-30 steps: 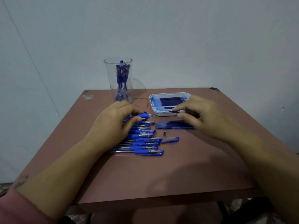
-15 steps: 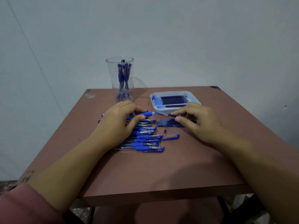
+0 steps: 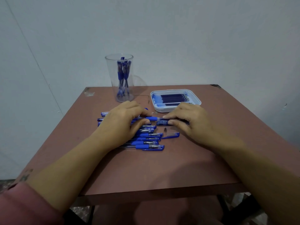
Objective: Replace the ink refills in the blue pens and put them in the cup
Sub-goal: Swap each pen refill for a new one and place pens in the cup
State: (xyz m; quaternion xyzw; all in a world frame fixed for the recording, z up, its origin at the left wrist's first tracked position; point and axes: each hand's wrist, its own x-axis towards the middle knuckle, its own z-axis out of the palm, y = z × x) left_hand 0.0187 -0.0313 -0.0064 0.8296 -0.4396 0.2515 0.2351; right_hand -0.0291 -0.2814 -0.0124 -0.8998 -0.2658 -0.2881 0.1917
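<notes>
Left hand [image 3: 125,121] grips the clear, blue-gripped plastic pen [image 3: 151,118]; right hand [image 3: 188,122], since drawn closer, pinches a thin dark ink refill [image 3: 160,119] whose tip now meets the pen's open end.

- The left hand [image 3: 125,120] covers the middle of the row of pens [image 3: 146,142]; only barrel ends on its left and grips and caps on its right show.
- The pen [image 3: 151,118] it grips shows only its blue grip; the barrel lies under the fingers.
- The refill [image 3: 159,119] pinched by the right hand [image 3: 190,120] shows only a short, blurred stretch.
- That hand hides most of the loose refills [image 3: 160,123] and part of the near rim of the tray [image 3: 197,99].
- Two specks [image 3: 154,113] beside the tray are too small to tell.
- The contents of the cup [image 3: 110,73] overlap, so they cannot be counted.
- Both forearms run off the bottom edge, and the right one hides the near right corner of the table [image 3: 146,172].
</notes>
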